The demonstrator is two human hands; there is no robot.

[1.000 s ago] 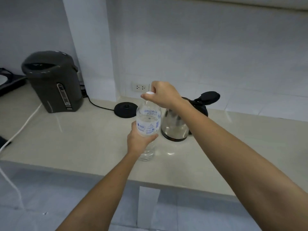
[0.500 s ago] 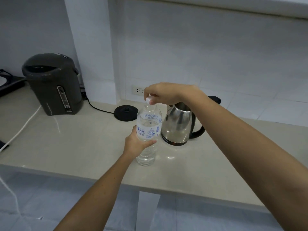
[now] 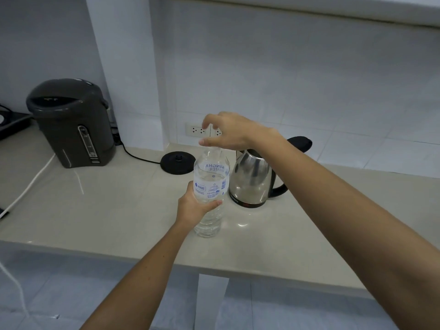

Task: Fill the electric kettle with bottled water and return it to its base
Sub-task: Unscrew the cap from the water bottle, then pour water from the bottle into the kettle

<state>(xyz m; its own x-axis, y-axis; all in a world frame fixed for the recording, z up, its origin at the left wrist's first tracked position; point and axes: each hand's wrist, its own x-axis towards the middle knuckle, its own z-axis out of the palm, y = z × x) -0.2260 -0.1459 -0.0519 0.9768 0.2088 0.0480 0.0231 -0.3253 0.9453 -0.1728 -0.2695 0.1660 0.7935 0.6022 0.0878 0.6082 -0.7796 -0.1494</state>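
Observation:
A clear plastic water bottle (image 3: 212,177) stands upright on the pale countertop (image 3: 107,206), and my left hand (image 3: 194,206) is wrapped around its middle. My right hand (image 3: 228,133) sits over the bottle's neck, its fingers pinching the white cap (image 3: 204,142) at the top. Just right of the bottle stands the steel electric kettle (image 3: 252,182), its black lid (image 3: 301,142) flipped up behind my right forearm. The round black kettle base (image 3: 177,162) lies bare behind the bottle, its cord running left.
A dark grey hot-water dispenser (image 3: 71,122) stands at the back left. A white cable (image 3: 31,184) crosses the counter's left side. Wall sockets (image 3: 202,131) sit behind my right hand. The counter's front edge (image 3: 214,267) runs below my arms.
My right hand has twisted on the cap, fingers shifting and lifting slightly above the bottle's neck. The left hand keeps its hold, and the view has tilted upward a little.

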